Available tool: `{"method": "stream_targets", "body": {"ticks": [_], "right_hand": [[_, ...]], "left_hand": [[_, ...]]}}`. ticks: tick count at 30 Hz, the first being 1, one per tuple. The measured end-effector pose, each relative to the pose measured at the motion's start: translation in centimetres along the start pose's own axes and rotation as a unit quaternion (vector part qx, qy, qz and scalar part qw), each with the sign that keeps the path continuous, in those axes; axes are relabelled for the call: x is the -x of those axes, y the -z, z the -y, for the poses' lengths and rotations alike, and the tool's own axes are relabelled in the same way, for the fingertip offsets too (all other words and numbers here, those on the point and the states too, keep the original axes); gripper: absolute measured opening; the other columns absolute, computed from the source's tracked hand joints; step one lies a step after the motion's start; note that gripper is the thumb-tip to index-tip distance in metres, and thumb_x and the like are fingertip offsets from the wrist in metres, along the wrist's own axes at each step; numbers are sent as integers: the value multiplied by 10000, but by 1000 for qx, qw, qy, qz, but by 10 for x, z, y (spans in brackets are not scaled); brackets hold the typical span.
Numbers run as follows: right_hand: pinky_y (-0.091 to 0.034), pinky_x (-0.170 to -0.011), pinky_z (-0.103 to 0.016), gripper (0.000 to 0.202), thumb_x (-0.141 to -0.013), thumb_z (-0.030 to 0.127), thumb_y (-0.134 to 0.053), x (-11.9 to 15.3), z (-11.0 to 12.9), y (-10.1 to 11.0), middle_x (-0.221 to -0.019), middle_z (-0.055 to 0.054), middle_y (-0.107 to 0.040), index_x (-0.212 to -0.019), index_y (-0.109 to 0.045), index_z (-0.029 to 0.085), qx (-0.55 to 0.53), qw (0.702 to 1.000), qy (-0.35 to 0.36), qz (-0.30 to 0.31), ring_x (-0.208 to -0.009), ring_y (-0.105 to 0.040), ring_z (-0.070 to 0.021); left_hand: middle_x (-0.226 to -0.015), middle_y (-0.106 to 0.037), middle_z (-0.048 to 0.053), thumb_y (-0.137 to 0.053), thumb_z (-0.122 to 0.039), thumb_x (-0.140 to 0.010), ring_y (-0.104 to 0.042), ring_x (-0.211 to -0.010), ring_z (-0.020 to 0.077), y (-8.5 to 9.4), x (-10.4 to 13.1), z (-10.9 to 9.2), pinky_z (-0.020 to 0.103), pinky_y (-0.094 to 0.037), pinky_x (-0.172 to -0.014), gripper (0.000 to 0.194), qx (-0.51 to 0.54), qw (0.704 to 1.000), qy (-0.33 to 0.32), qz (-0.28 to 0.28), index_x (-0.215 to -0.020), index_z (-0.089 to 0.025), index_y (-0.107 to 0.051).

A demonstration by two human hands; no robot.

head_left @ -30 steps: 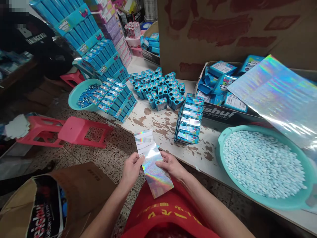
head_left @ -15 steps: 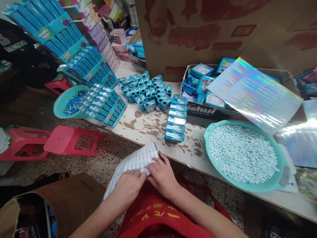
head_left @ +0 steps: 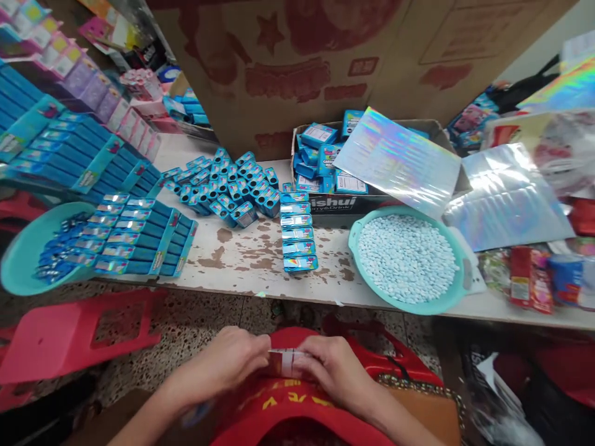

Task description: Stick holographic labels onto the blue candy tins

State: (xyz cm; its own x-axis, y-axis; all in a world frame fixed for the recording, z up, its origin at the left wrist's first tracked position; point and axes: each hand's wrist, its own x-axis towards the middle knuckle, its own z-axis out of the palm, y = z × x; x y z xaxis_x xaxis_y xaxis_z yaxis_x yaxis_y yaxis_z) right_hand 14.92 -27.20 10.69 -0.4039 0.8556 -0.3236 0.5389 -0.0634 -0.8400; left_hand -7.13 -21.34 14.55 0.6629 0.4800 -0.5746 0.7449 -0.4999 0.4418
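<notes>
My left hand (head_left: 235, 354) is closed in a pinch on one end of a small clear-and-white strip (head_left: 287, 362). The other end is pinched by my right hand (head_left: 333, 365), so the strip stretches between both hands above my red apron (head_left: 297, 406). Its exact kind is hard to make out. Beyond the hands, a row of small blue tins (head_left: 297, 234) stands on the worn white table (head_left: 251, 263). A turquoise basin (head_left: 356, 248) full of pale blue candies (head_left: 406, 257) sits to the right of the row.
Open blue tins (head_left: 227, 186) cluster at the back left, beside stacked blue display boxes (head_left: 134, 238) and a basin of wrapped pieces (head_left: 13, 266). A carton (head_left: 362, 204) of blue packs has a shiny sheet (head_left: 400, 164) over it. A red stool (head_left: 60, 334) stands left.
The gridded white sheet in my hands has gone from clear view; a short strip is now held between them. Both hands sit lower and farther apart. The view has turned right.
</notes>
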Motion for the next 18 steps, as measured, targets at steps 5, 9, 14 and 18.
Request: {"method": "stream_targets", "body": {"ticks": [5, 9, 14, 18], "right_hand": [[-364, -603, -222, 211, -858, 312, -513, -18, -48, -4, -702, -16, -685, -742, -654, 206, -10, 983, -136, -123, -655, -603, -155], [-368, -660, -249, 209, -866, 324, -515, -36, -96, -3, -733, -38, -686, -776, -665, 209, 116, 958, -172, -195, -720, -596, -180], [-346, -742, -281, 185, -883, 312, -521, -51, -115, -5, -847, -43, -688, -839, -675, 219, 235, 942, -158, -181, -846, -565, -199], [-335, -737, -271, 231, -921, 329, -457, -54, -120, -13, -886, -41, -673, -870, -655, 221, 276, 936, -167, -143, -856, -552, -180]], "left_hand": [[-689, -664, 53, -403, -280, -887, -627, -672, 192, 2, -50, 49, 242, -332, -575, 243, -32, 998, 47, -17, -774, -210, -606], [-785, -689, 66, -359, -336, -918, -644, -789, 218, -18, -94, 84, 252, -365, -625, 293, -53, 994, 80, -51, -845, -223, -620], [-955, -690, 72, -358, -323, -928, -628, -927, 218, -48, -111, 101, 256, -386, -683, 288, -69, 993, 69, -61, -920, -219, -626], [-939, -692, 51, -343, -328, -933, -630, -902, 204, -64, -113, 111, 252, -387, -682, 287, -31, 996, 68, -54, -952, -227, -611]]}}
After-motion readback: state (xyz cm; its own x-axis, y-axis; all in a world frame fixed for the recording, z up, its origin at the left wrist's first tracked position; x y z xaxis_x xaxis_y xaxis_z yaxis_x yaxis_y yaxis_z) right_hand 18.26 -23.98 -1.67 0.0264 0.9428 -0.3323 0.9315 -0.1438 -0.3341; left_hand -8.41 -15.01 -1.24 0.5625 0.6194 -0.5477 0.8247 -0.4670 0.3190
